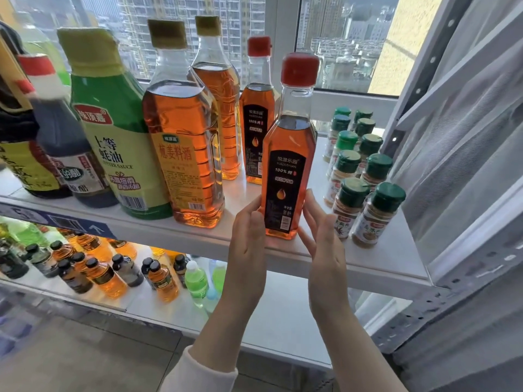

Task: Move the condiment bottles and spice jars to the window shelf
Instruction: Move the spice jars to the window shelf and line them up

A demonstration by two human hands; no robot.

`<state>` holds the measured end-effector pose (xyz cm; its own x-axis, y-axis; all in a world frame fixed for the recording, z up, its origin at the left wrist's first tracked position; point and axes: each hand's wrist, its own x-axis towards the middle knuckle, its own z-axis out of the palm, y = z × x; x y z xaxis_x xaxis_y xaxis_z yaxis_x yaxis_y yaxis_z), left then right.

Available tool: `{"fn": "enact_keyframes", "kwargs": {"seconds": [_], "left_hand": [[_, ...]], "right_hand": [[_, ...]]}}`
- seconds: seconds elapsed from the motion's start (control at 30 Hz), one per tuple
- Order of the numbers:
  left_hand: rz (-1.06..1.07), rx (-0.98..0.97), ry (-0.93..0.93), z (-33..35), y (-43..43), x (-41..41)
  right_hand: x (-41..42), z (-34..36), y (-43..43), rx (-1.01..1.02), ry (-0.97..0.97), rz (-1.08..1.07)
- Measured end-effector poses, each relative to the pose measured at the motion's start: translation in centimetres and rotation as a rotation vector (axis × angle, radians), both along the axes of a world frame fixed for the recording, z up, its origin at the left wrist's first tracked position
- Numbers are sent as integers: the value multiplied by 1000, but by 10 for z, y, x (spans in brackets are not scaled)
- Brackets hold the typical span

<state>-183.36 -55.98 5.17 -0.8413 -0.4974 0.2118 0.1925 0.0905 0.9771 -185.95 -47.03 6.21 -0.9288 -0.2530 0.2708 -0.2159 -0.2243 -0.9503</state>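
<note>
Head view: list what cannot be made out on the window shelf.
All in the head view:
- Dark bottle: cut off by the left edge.
- Rear red-capped bottle: label partly behind front bottle.
- Rear spice jars: labels hidden by nearer jars.
- Lower-shelf bottles: labels too small.

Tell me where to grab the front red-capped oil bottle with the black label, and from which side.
Probably its flat-sided body, at label height, coming from the shelf edge. The oil bottle stands upright at that edge, with spice jars close on its right and a cooking wine bottle on its left, leaving the front free.
</note>
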Motion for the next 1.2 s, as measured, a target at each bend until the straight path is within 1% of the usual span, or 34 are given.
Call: {"fn": "enact_keyframes", "kwargs": {"seconds": [0.13,0.2,0.27,0.33,0.43,0.57,0.67,0.83,0.97,1.1,1.2], "left_hand": [[50,38,-17,5,-10,-6],[95,80,-25,14,-18,-20],[110,77,-40,20,-28,-42],[123,70,-98,25,-37,-64],[130,128,-208,29,-46,-84],[68,190,-140,31,-50,-98],[64,217,-167,24,-54,-103],[61,190,-134,21,-59,-108],[47,178,-68,21,-61,-108],[30,211,-79,18,-62,-117],[17,213,-5,18,-65,-126]], "right_hand": [[-3,-2,1,20,-30,-49],[-6,-1,1,20,-33,-61],[-8,3,-2,27,-26,-43],[-10,9,-7,25,-9,-17],[-12,12,-12,12,5,-21],[-13,9,-13,46,-37,-23],[-13,8,-13,55,-43,-20],[-13,6,-13,56,-31,-21],[-11,6,-14,58,-28,-29],[-12,7,-14,37,-26,-23],[-13,6,-12,26,-32,-18]]}}
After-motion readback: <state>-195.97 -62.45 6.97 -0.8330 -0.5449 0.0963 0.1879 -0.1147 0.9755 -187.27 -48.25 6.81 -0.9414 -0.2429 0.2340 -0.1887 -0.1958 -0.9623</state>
